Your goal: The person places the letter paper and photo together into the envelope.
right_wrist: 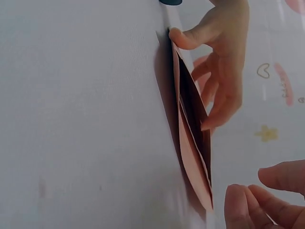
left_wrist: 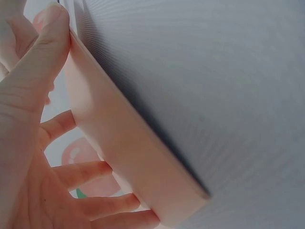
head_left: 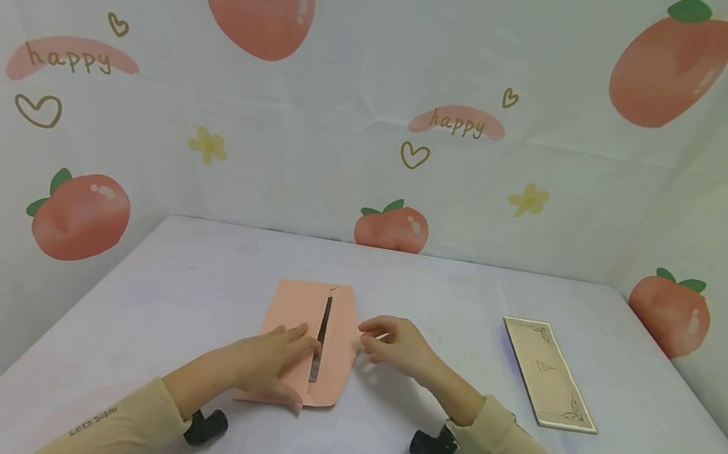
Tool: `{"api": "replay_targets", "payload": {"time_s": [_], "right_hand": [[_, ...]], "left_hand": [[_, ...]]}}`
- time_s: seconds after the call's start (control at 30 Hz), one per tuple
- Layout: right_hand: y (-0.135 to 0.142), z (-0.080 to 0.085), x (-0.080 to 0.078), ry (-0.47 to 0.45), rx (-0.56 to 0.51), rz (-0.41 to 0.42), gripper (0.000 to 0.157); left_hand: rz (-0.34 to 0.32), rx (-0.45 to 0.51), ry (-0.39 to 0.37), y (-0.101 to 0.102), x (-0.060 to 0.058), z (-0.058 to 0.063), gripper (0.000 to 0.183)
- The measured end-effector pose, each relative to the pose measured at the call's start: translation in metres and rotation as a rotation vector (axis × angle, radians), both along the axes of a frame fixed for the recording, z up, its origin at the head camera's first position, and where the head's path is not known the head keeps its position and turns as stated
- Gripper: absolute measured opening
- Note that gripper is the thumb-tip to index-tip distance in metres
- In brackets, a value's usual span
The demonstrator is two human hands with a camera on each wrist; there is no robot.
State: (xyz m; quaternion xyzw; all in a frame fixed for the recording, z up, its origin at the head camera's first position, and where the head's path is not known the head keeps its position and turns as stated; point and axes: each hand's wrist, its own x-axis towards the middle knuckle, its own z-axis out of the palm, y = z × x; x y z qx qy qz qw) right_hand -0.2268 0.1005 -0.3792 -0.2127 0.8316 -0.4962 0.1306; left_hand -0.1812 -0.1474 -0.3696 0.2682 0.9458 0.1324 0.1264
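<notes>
A pink envelope (head_left: 296,303) lies on the table with its flap (head_left: 337,348) spread out to the right. Its mouth gapes as a dark slit, seen more deeply in the right wrist view, where a thin layer shows inside. On the envelope's front rests my left hand (head_left: 276,363), fingers spread, the index fingertip at the mouth's edge and the thumb by the near edge. Fairly straight fingers (left_wrist: 81,174) touch the paper in the left wrist view. Just right of the flap is my right hand (head_left: 399,344), loosely bent, with nothing visible between thumb and fingers.
A long beige card (head_left: 548,372) with dark corner ornaments lies on the table's right side. The white table (head_left: 210,267) meets a fruit-printed curtain (head_left: 345,161) at the back. Black wrist devices (head_left: 433,448) sit under both sleeves.
</notes>
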Motion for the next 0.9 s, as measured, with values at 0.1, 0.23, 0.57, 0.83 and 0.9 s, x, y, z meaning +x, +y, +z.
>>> {"api": "replay_targets", "payload": {"time_s": [0.1, 0.23, 0.57, 0.83, 0.9], "right_hand": [[0.006, 0.002, 0.001, -0.001, 0.003, -0.017, 0.031], [0.015, 0.004, 0.001, 0.000, 0.005, -0.034, 0.032], [0.043, 0.007, 0.000, 0.006, 0.025, -0.077, 0.033], [0.077, 0.007, -0.003, 0.026, 0.061, -0.157, 0.035], [0.086, 0.008, -0.003, 0.035, 0.063, -0.183, 0.036]], "left_hand": [[0.000, 0.002, 0.002, 0.000, 0.000, 0.000, 0.080], [0.003, 0.002, -0.003, 0.000, 0.000, 0.000, 0.080], [-0.030, 0.012, 0.013, -0.001, -0.002, -0.003, 0.079], [-0.040, 0.017, 0.026, -0.002, -0.002, -0.003, 0.079], [-0.044, 0.016, 0.029, -0.002, -0.002, -0.003, 0.079]]}}
